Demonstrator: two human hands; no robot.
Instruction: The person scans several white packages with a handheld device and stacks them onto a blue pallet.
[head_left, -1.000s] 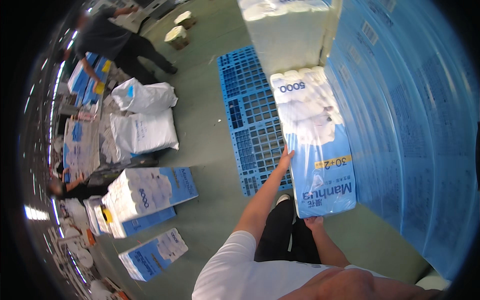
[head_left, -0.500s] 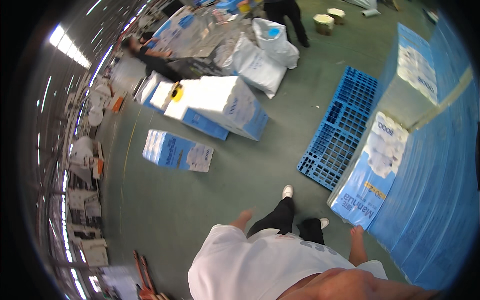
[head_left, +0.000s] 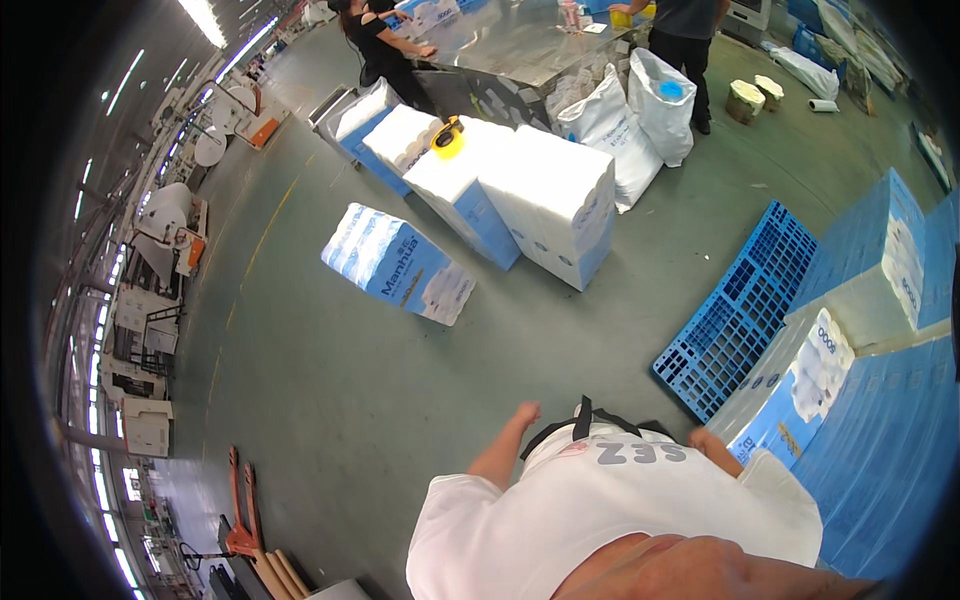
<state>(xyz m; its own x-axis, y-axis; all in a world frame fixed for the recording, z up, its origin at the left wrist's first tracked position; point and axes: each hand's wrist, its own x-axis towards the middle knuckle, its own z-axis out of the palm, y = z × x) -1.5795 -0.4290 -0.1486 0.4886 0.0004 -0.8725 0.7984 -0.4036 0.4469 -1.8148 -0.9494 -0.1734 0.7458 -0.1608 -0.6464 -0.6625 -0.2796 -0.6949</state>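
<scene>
My left hand [head_left: 524,413] hangs free at my side over the green floor, fingers loosely curled and holding nothing. My right hand [head_left: 704,440] is at my right hip, empty, a short way from a blue-and-white pack of paper rolls [head_left: 800,395] that lies on the blue stack at my right. A single blue-and-white pack [head_left: 398,264] lies alone on the floor ahead of me. Behind it stand larger white-and-blue bundles [head_left: 545,200] with a yellow tape roll [head_left: 447,138] on top.
A blue plastic pallet [head_left: 735,310] lies on the floor to the right, with stacked blue packs [head_left: 890,420] beside it. Two white sacks [head_left: 640,125] and a metal table [head_left: 520,40] with two people stand behind. An orange pallet jack [head_left: 240,520] is at lower left.
My hands have let go of the blue-and-white pack, which now lies on the stack at my right. My view has turned left toward the floor packs and the table.
</scene>
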